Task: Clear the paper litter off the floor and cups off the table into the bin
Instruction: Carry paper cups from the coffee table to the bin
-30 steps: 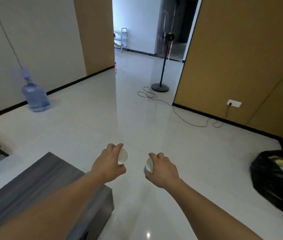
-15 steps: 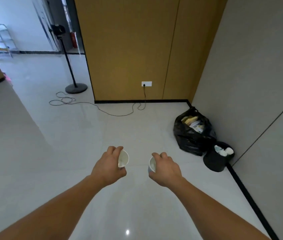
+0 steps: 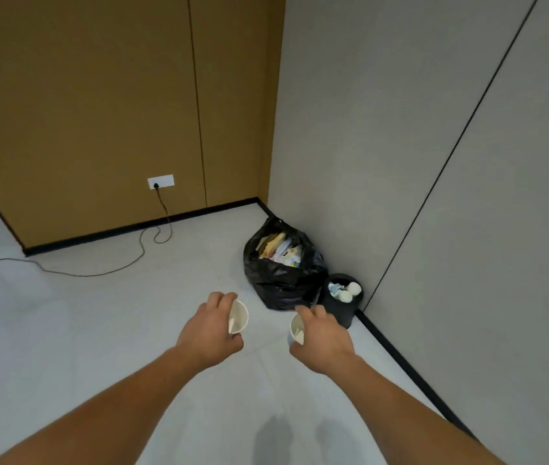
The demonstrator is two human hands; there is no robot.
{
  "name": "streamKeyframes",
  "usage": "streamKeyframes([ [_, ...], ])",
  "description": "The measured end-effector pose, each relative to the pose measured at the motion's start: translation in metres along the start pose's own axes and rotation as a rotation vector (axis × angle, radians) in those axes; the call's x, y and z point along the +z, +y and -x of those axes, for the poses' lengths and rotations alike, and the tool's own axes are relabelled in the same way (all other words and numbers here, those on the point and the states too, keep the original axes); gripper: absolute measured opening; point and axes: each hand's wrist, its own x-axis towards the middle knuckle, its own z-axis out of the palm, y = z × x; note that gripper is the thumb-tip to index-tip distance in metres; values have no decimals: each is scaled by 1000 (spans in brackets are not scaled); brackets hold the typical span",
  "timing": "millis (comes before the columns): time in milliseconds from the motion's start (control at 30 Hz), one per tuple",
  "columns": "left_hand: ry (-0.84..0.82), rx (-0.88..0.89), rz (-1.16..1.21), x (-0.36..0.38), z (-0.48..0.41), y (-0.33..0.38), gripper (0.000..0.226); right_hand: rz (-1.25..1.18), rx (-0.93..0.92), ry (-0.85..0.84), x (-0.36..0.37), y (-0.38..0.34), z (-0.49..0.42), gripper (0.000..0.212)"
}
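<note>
Pale floor (image 3: 98, 330), one bin (image 3: 342, 312), one bag (image 3: 276, 286); two cups (image 3: 239, 317) (image 3: 296, 330), gripped singly in two hands (image 3: 211, 330) (image 3: 325, 340).

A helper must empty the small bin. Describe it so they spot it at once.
Find the corner where the brown wall meets the grey wall. A bulging black bag sits there, the bin right of it. Unlike the bag, it is a small round tub holding white cups.

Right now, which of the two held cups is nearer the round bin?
The right cup, held by the right hand, just short of the bin; the left cup, in the left hand, is farther off.
</note>
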Motion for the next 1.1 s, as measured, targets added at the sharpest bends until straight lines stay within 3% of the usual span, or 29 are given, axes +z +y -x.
streamKeyframes([
  [267, -88, 139, 7, 51, -158, 66, 81, -39, 128, 33, -30, 99, -108, 75],
  [600, -125, 120, 72, 114, -332, 163, 82, -14, 146, -4, -85, 238, -243, 76],
  [1100, -202, 164, 102, 169, -591, 183, 80, 29, 153, -21, -132, 320, -479, 73],
])
